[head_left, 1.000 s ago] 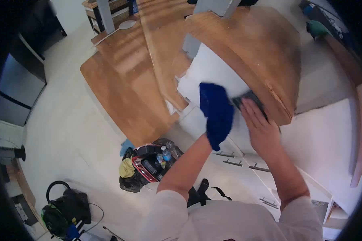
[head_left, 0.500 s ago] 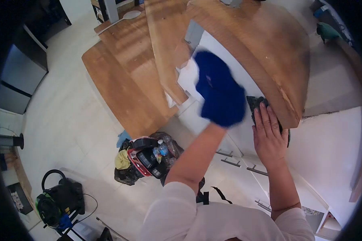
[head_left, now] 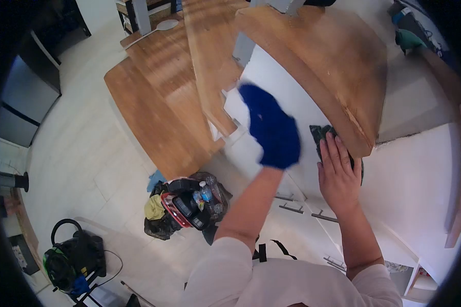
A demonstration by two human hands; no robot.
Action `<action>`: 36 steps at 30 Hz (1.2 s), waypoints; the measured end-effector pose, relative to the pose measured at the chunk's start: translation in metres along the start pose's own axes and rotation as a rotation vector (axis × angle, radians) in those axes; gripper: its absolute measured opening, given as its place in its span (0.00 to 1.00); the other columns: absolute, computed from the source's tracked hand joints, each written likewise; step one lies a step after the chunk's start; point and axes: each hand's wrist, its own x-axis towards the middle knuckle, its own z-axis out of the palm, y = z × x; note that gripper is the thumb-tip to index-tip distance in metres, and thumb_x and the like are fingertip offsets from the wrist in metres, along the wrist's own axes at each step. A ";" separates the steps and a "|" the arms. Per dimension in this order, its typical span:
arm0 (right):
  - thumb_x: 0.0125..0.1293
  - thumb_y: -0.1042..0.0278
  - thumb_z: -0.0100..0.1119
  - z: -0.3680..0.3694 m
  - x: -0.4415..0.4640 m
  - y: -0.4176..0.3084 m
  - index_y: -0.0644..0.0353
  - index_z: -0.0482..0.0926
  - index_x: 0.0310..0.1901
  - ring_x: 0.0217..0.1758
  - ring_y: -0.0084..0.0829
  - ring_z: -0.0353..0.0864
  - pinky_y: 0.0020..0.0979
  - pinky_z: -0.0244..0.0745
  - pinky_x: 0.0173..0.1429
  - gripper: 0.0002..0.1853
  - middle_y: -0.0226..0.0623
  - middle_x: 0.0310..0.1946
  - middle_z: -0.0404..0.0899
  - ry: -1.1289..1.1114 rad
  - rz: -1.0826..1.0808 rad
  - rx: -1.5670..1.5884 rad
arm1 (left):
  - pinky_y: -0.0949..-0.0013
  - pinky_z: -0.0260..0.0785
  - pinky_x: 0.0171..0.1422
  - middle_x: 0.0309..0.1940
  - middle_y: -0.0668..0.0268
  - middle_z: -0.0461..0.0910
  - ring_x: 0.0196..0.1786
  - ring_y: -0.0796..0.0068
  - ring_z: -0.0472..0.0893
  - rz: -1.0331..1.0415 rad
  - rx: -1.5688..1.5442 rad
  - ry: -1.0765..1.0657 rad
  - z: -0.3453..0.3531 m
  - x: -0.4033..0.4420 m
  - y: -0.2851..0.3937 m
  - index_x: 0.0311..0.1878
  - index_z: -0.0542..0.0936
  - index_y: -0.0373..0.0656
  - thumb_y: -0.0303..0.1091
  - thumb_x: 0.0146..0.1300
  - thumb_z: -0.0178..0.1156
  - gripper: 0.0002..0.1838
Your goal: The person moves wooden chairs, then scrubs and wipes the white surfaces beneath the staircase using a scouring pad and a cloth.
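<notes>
My left hand (head_left: pixel 272 128), in a blue glove, is over the white panel (head_left: pixel 287 77) below the curved wooden stair tread (head_left: pixel 317 56). Motion blur hides how its fingers are set. My bare right hand (head_left: pixel 339 171) lies with fingers stretched over a dark green cloth or pad (head_left: pixel 317 135), holding it against the white surface just under the tread's front edge. Part of the cloth sticks out above the fingertips and part beside the hand; the rest is hidden under the palm.
Lower wooden steps (head_left: pixel 153 117) run to the left, with a long-handled white tool (head_left: pixel 166 24) on top. On the floor stand a bag of bottles and tools (head_left: pixel 189 204) and a black-green vacuum cleaner (head_left: pixel 74 258). White drawers with metal handles (head_left: pixel 292 209) are below my arms.
My gloved left hand has shifted slightly down and left across the white panel. The right hand stays on the dark green cloth, and the view has tilted a little.
</notes>
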 end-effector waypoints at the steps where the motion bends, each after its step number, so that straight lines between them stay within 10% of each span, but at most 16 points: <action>1: 0.57 0.64 0.54 0.001 0.000 0.000 0.53 0.71 0.59 0.71 0.25 0.55 0.41 0.45 0.72 0.25 0.27 0.66 0.62 0.005 -0.012 -0.023 | 0.62 0.49 0.72 0.63 0.53 0.63 0.66 0.58 0.62 0.004 0.024 -0.039 0.022 -0.022 -0.015 0.63 0.62 0.33 0.28 0.64 0.45 0.24; 5: 0.57 0.64 0.54 0.003 0.002 -0.003 0.54 0.70 0.60 0.71 0.26 0.54 0.42 0.44 0.73 0.26 0.28 0.67 0.61 -0.006 -0.014 0.012 | 0.62 0.50 0.71 0.61 0.53 0.65 0.65 0.58 0.62 0.243 0.008 -0.221 -0.012 0.025 0.029 0.62 0.64 0.32 0.30 0.64 0.46 0.23; 14: 0.62 0.64 0.46 0.019 0.084 -0.031 0.56 0.66 0.63 0.73 0.25 0.49 0.40 0.41 0.73 0.25 0.29 0.69 0.55 -0.006 -0.170 -0.082 | 0.69 0.54 0.66 0.56 0.61 0.65 0.60 0.71 0.64 -0.308 -0.365 0.123 0.020 -0.020 -0.074 0.60 0.64 0.35 0.25 0.64 0.46 0.20; 20: 0.62 0.68 0.40 0.096 0.108 -0.095 0.66 0.60 0.64 0.74 0.31 0.46 0.39 0.38 0.75 0.27 0.39 0.70 0.52 -0.338 -0.638 -0.307 | 0.64 0.45 0.72 0.65 0.56 0.57 0.66 0.64 0.59 -0.995 -2.358 -0.034 -0.031 -0.033 -0.069 0.67 0.52 0.35 0.31 0.69 0.40 0.25; 23: 0.62 0.68 0.38 0.101 0.108 -0.079 0.66 0.59 0.65 0.74 0.34 0.44 0.39 0.38 0.75 0.28 0.39 0.70 0.51 -0.326 -0.413 0.052 | 0.62 0.59 0.64 0.51 0.56 0.72 0.54 0.65 0.71 -1.036 -3.889 0.910 -0.020 -0.042 -0.107 0.59 0.65 0.36 0.29 0.63 0.45 0.20; 28: 0.59 0.71 0.42 0.035 0.141 -0.050 0.66 0.59 0.65 0.75 0.34 0.43 0.38 0.40 0.75 0.29 0.41 0.70 0.51 -0.004 -0.259 0.027 | 0.73 0.62 0.57 0.42 0.60 0.71 0.50 0.69 0.72 -1.253 -3.330 0.844 -0.056 -0.014 -0.072 0.52 0.70 0.40 0.25 0.62 0.42 0.15; 31: 0.61 0.71 0.41 0.130 0.124 -0.086 0.67 0.60 0.64 0.75 0.33 0.44 0.38 0.41 0.75 0.28 0.41 0.70 0.51 -0.129 -0.296 0.341 | 0.72 0.63 0.55 0.41 0.60 0.72 0.49 0.68 0.72 -1.428 -3.525 0.991 -0.065 -0.015 -0.073 0.51 0.71 0.40 0.27 0.60 0.44 0.16; 33: 0.62 0.71 0.41 0.100 0.126 -0.092 0.66 0.61 0.64 0.75 0.32 0.45 0.39 0.42 0.74 0.27 0.41 0.70 0.52 -0.231 -0.573 -0.207 | 0.71 0.63 0.54 0.41 0.60 0.72 0.48 0.68 0.73 -1.557 -3.639 1.136 -0.070 -0.018 -0.077 0.51 0.72 0.40 0.28 0.58 0.46 0.16; 36: 0.63 0.69 0.42 0.045 0.143 -0.065 0.63 0.61 0.65 0.74 0.33 0.45 0.39 0.42 0.74 0.27 0.40 0.70 0.50 -0.227 -0.318 -0.183 | 0.70 0.64 0.52 0.39 0.60 0.73 0.47 0.67 0.73 -1.644 -3.739 1.306 -0.080 -0.021 -0.080 0.50 0.73 0.40 0.30 0.56 0.48 0.17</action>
